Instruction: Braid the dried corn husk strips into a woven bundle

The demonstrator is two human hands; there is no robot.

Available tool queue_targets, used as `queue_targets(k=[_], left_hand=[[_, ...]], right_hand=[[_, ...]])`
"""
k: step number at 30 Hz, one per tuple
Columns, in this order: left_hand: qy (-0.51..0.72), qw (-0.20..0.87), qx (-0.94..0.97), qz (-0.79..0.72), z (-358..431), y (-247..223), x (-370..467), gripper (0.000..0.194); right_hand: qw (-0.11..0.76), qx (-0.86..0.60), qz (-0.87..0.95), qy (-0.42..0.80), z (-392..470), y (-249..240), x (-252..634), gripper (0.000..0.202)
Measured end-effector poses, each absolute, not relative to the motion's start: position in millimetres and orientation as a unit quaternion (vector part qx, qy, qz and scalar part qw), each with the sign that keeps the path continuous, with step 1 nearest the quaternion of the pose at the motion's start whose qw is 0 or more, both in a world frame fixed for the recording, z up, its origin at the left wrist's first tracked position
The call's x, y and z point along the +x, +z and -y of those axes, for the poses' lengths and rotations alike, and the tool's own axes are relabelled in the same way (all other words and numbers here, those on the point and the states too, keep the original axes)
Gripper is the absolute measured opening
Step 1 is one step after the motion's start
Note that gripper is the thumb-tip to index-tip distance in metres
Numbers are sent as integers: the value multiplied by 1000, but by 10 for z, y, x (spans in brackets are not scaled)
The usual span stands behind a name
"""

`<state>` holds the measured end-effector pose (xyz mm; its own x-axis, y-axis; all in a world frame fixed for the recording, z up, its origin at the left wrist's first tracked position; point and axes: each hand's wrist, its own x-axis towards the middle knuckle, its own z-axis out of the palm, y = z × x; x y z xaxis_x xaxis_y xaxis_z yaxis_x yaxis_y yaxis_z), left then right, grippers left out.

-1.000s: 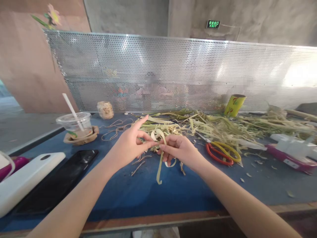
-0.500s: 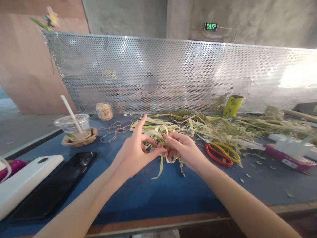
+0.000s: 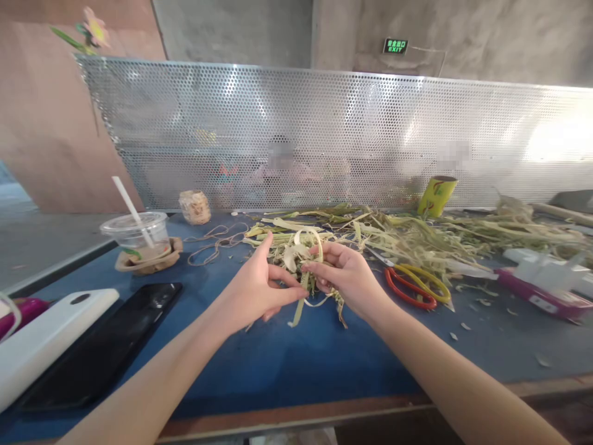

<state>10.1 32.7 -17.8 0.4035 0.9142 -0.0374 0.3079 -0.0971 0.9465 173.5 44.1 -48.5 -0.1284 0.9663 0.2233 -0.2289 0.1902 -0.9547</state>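
Note:
Pale green plant strips (image 3: 300, 309) curl and hang between my two hands, just above the blue table. My right hand (image 3: 345, 272) pinches them between thumb and fingers, with a loop of strip rising over its fingertips. My left hand (image 3: 262, 281) comes in from the left, its thumb raised and its fingers bent toward the strips; a fingertip touches the hanging strip. Behind the hands lies a spread of dry leaves and husks (image 3: 398, 238). How the strips cross at the fingertips is too small to tell.
Scissors with red and yellow handles (image 3: 410, 296) lie right of my hands. A lidded cup (image 3: 139, 232), twine (image 3: 215, 244), a black phone (image 3: 102, 346) and a white device (image 3: 55, 340) are at left. A yellow cylinder (image 3: 436, 196) and perforated screen (image 3: 324, 136) stand behind; a purple box (image 3: 540, 296) is right.
My left hand's fingers have come down and its thumb and fingers are rearranged near the strips. The hanging strip has shifted slightly right and its loop shows more.

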Motion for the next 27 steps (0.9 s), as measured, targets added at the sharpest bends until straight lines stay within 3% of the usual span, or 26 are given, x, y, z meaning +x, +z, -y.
queue_targets(k=[7, 10, 13, 16, 19, 22, 27], left_hand=[[286, 467, 708, -447, -344, -112, 15, 101], [382, 278, 743, -473, -346, -42, -37, 93], [421, 105, 808, -399, -364, -38, -81, 96], [353, -2, 860, -370, -412, -127, -86, 97], [310, -129, 879, -339, -466, -235, -80, 74], [335, -217, 852, -337, -501, -292, -113, 57], [325, -278, 830, -359, -534, -259, -216, 45]], right_hand=[[543, -321, 548, 550, -438, -490, 1746, 26], [511, -325, 572, 553, -413, -464, 1741, 25], [507, -336, 574, 548, -385, -432, 1729, 25], [516, -345, 580, 528, -369, -418, 1721, 20], [520, -354, 594, 501, -366, -424, 1720, 15], [516, -378, 589, 493, -372, -433, 1720, 15], [504, -396, 569, 515, -405, -460, 1735, 16]])
